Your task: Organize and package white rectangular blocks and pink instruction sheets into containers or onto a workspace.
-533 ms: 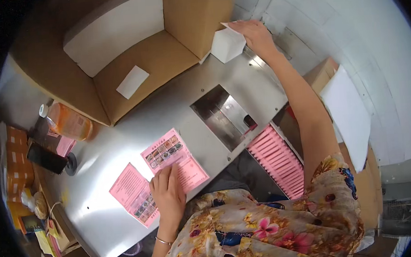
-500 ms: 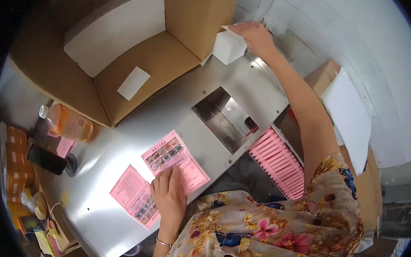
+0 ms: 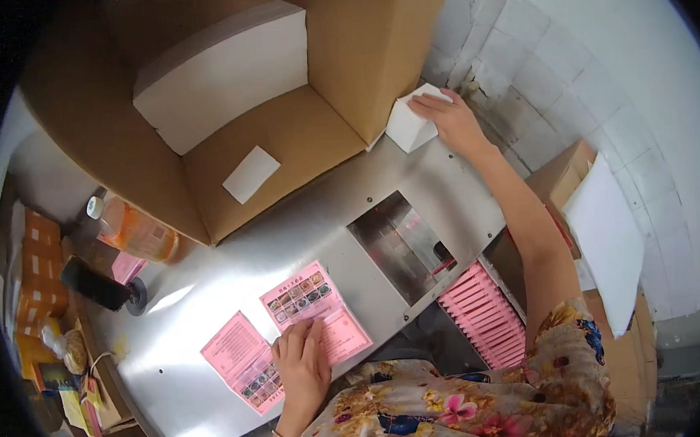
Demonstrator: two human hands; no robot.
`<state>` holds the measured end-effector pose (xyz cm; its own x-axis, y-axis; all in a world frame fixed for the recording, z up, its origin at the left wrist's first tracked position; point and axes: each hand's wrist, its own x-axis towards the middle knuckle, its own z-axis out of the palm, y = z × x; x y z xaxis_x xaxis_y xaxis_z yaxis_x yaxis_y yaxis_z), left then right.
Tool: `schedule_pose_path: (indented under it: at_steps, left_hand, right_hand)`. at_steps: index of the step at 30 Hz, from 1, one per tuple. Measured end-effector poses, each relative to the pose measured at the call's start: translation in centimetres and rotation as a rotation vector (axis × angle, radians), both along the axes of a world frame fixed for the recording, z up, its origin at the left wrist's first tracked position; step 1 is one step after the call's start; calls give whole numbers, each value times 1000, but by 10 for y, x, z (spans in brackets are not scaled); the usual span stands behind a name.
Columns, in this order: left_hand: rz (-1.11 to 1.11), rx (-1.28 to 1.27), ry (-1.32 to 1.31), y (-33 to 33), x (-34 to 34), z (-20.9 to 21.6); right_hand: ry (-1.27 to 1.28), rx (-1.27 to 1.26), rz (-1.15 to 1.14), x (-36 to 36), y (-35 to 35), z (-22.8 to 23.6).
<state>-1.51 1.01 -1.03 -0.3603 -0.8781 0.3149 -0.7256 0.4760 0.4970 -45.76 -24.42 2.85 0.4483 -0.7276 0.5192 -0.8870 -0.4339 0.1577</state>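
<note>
My left hand [image 3: 302,372] lies palm down with its fingers stretched over the inner edges of two pink printed leaflets. One leaflet [image 3: 234,352] is to its left. The other leaflet [image 3: 345,331] reaches up and right from beneath the fingers. Both bear text and rows of small food pictures. Far right, my right hand [image 3: 456,120] rests its extended fingers on top of a white block-shaped stack [image 3: 411,127], which looks like paper slips. Its thumb is hidden. The stack stands beside the big cardboard box's corner.
A large open cardboard box [image 3: 290,154] holds a white slip [image 3: 251,174] and a white stack [image 3: 229,78]. The steel counter [image 3: 168,390] has a rectangular opening [image 3: 400,243]. Pink folded leaflets [image 3: 484,314] fill a tray below its edge. A phone [image 3: 96,282] and orange bottle [image 3: 146,231] stand left.
My right hand has shifted onto the top of the white stack, and the raised corner there now lies down. My left hand stays on the leaflets. The whole view has tilted slightly.
</note>
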Motion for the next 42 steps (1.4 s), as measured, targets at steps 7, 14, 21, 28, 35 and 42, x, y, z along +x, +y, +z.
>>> schedule_pose_path:
  at_steps: [7,14,21,28,35,42]
  left_hand:
    - [6,0,-17,8,2,1]
    - [-2,1,-24,8,1,-4]
    - [-48,-55,-19,-2,4,-6]
    - [-206,-138,-23,-25,0,-3]
    - [-184,-183,63,-38,0,-12]
    - [-213,-162,93,-43,0,-8]
  right_hand:
    - [30,196,6,21,15,4]
    - [104,332,-108,29,39,11]
    - [-14,290,-10,46,157,22]
    - [-222,121,-214,73,210,21]
    - [-292,125,-248,79,217,17]
    - [-312,145,-290,81,211,18]
